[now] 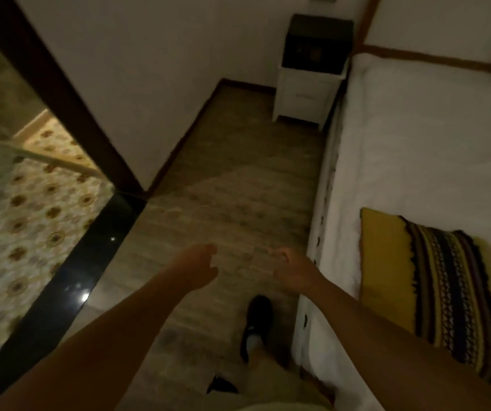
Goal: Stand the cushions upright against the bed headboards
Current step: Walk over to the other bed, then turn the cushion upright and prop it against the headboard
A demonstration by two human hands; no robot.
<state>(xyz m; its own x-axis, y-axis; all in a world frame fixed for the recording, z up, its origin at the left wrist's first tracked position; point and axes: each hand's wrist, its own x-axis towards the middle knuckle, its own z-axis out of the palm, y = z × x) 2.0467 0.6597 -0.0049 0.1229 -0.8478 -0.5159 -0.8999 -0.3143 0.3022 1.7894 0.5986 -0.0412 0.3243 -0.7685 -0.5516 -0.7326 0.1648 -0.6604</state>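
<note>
Loosely, the left hand (198,266) and right hand (293,269) are hanging curled and holding nothing over the floor, left of the bed (410,149). On the bed's near end the cushion (434,292) is lying flat, well short of the headboard (434,59) at its far end. Likely risks: the picture is blurring, so a hasty grab may be dragging the sheet, and a soft cushion may be slumping flat again.

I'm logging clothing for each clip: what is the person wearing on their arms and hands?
Nothing shows on either: the left hand and right hand are bare, without gloves, and both forearms are uncovered, with no sleeves, watch or bracelets in view. The picture is dim and blurred.
</note>
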